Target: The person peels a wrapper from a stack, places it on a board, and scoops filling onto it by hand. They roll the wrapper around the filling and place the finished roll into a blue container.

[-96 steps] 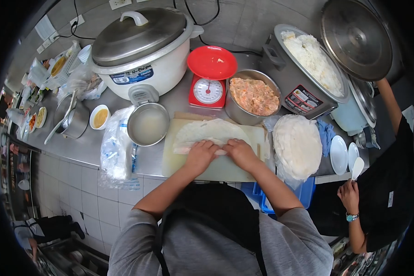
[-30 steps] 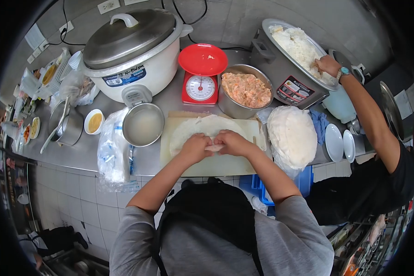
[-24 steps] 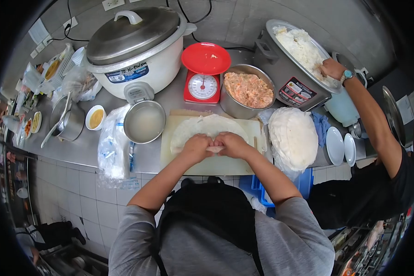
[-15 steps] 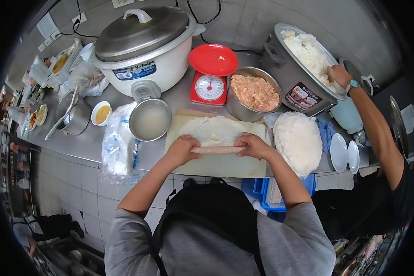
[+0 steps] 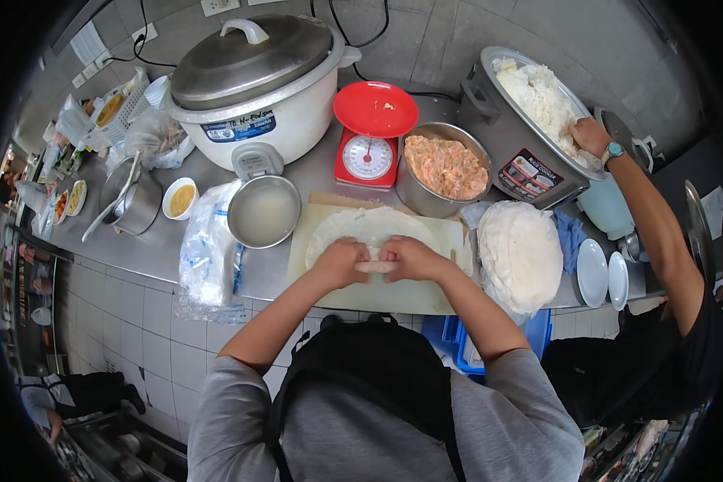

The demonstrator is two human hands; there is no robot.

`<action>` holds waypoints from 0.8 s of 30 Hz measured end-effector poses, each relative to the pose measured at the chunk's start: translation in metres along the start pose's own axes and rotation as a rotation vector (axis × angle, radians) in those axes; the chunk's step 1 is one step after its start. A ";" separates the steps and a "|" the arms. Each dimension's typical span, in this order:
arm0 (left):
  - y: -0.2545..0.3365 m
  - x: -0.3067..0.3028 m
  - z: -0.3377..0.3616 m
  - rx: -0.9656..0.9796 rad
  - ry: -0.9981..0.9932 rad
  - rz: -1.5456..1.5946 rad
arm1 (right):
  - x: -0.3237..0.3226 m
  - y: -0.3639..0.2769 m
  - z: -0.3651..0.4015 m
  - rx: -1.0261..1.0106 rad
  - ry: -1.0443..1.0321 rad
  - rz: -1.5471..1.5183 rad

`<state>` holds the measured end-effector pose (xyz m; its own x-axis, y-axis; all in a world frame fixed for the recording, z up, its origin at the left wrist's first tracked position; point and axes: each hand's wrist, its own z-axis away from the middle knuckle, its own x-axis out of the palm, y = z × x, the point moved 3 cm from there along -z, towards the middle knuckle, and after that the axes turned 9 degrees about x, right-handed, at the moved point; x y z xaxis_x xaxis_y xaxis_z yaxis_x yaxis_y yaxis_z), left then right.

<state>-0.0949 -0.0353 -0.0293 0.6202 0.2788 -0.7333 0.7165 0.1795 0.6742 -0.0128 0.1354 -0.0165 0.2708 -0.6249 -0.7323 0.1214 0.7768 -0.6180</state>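
A pale, thin spring roll (image 5: 376, 267) lies across the near part of a round, translucent wrapper (image 5: 377, 225) on a cream cutting board (image 5: 414, 302). My left hand (image 5: 341, 263) is closed over its left part, and my right hand (image 5: 410, 259) over its right part. Only a short middle stretch of the roll shows between my fingers. Beyond the board's right back corner stands a steel pot of pinkish minced filling (image 5: 447, 166). To the right of the board rests a thick stack of white wrappers (image 5: 519, 255).
A red kitchen scale (image 5: 367, 157), a large white rice cooker (image 5: 289, 112) and a pan of cloudy liquid (image 5: 263, 213) stand behind and left. On the right, another person's hand (image 5: 590, 138) reaches into cooked rice (image 5: 542, 96). A blue bin (image 5: 538, 325) sits below the counter edge.
Both my hands have moved inward along the roll, from its two ends to near its middle. The other person's hand stays in the rice.
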 end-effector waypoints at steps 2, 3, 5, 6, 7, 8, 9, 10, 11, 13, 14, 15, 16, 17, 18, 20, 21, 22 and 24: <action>0.002 0.005 -0.005 -0.032 -0.002 -0.019 | 0.007 -0.006 -0.004 0.051 -0.005 0.061; 0.000 0.007 -0.006 -0.041 -0.010 -0.027 | 0.010 -0.005 -0.005 0.057 0.020 0.067; -0.002 0.012 -0.005 -0.041 -0.007 -0.032 | 0.014 -0.002 -0.004 0.074 0.020 0.054; -0.001 0.012 -0.004 -0.030 0.004 -0.033 | 0.015 -0.002 -0.004 0.081 0.022 0.048; -0.001 0.011 -0.004 -0.018 0.016 -0.035 | 0.014 -0.001 -0.005 0.073 0.018 0.046; -0.001 0.011 -0.004 -0.008 0.020 -0.031 | 0.014 0.000 -0.004 0.067 0.015 0.044; -0.001 0.010 -0.002 0.002 0.022 -0.027 | 0.014 0.002 -0.003 0.060 0.012 0.041; -0.002 0.008 -0.001 0.013 0.025 -0.022 | 0.011 0.005 0.001 0.049 0.024 0.037; -0.003 0.004 0.001 0.003 0.017 0.012 | 0.006 0.011 0.006 0.037 0.035 0.035; -0.005 -0.004 0.004 -0.018 0.004 0.084 | -0.005 0.021 0.013 0.074 0.011 -0.023; -0.009 -0.005 0.003 -0.057 -0.051 0.144 | -0.009 0.026 0.014 0.123 -0.025 -0.081; -0.014 -0.008 0.000 -0.096 -0.107 0.205 | -0.012 0.030 0.014 0.174 -0.061 -0.140; -0.016 -0.011 -0.004 -0.134 -0.163 0.265 | -0.017 0.033 0.011 0.203 -0.043 -0.139; -0.017 -0.016 -0.009 -0.106 -0.151 0.181 | -0.023 0.037 0.007 0.233 -0.025 -0.137; -0.015 -0.021 -0.012 -0.079 -0.138 0.097 | -0.026 0.039 0.005 0.263 -0.007 -0.136; -0.014 -0.019 -0.016 0.062 -0.071 -0.019 | -0.025 0.034 0.005 0.081 0.198 -0.045; -0.017 -0.009 -0.016 0.175 -0.017 -0.052 | -0.022 0.029 0.006 -0.011 0.299 0.000; -0.009 -0.006 -0.014 0.288 0.037 -0.086 | -0.018 0.020 0.009 -0.104 0.399 0.046; 0.012 0.010 0.002 0.148 0.018 -0.063 | 0.007 0.004 0.025 -0.119 0.348 0.052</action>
<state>-0.0793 -0.0320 -0.0285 0.5677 0.2887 -0.7710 0.7937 0.0568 0.6057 0.0138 0.1359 -0.0172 -0.0699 -0.5897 -0.8046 -0.0014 0.8067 -0.5910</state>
